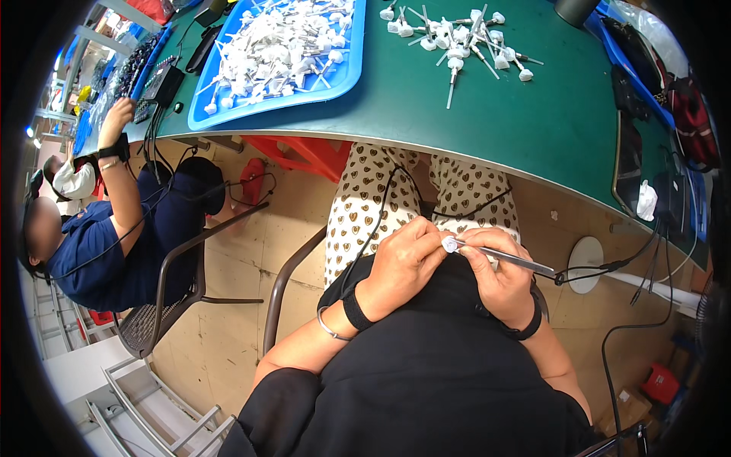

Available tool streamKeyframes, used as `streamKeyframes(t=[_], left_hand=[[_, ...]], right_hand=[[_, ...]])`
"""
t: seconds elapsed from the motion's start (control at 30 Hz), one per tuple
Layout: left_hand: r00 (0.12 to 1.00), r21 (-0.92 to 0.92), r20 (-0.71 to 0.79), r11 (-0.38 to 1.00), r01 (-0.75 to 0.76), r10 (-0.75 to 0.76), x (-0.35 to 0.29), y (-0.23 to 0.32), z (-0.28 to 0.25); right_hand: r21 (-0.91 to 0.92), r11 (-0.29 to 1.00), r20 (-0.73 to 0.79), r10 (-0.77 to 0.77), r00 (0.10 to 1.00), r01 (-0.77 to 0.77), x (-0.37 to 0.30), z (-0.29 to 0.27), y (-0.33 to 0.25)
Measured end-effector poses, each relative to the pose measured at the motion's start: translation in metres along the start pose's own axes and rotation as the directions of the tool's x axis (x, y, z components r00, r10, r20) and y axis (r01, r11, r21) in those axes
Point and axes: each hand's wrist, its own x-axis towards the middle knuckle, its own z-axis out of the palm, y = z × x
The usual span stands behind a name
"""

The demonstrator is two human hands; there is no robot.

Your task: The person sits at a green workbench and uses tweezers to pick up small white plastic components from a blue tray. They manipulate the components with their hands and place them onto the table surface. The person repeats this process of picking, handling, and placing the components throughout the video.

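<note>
Over my lap, my left hand (pixel 402 263) is closed, pinching a small white rose-shaped piece (pixel 450 244) between its fingertips. My right hand (pixel 499 283) grips a slim metal tool like a pair of tweezers (pixel 525 263), its near end sticking out to the right. The tool's far tip meets the white piece, where the fingertips of both hands almost touch. Any stem on this piece is hidden by my fingers. Similar white heads on thin stems fill a blue tray (pixel 327 93). More of these stemmed pieces (pixel 461 44) lie loose on the green table (pixel 487 122).
The table's edge curves just beyond my knees. At its right end lie a dark flat device (pixel 627 164), a crumpled white tissue (pixel 646 201) and cables. A co-worker in navy (pixel 99 247) sits at my left, one hand raised to the table. A black cable crosses my lap.
</note>
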Motion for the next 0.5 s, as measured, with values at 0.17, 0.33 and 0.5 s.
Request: streamKeyframes(t=[0.17, 0.33, 0.5], left_hand=[[1.0, 0.012, 0.001, 1.0, 0.0, 0.0, 0.0003, 0.0012, -0.0007], [0.996, 0.005, -0.063, 0.998, -0.055, 0.056, 0.0026, 0.0005, 0.002], [1.0, 0.016, 0.005, 1.0, -0.004, 0.004, 0.0, -0.001, 0.0001]], right_hand=[[0.021, 1.0, -0.021, 0.018, 1.0, -0.017, -0.001, 0.001, 0.0001], [0.019, 1.0, -0.009, 0.001, 1.0, -0.001, 0.0004, 0.001, -0.0009], [0.024, 0.997, 0.004, 0.079, 0.997, -0.079, -0.0006, -0.0008, -0.003]])
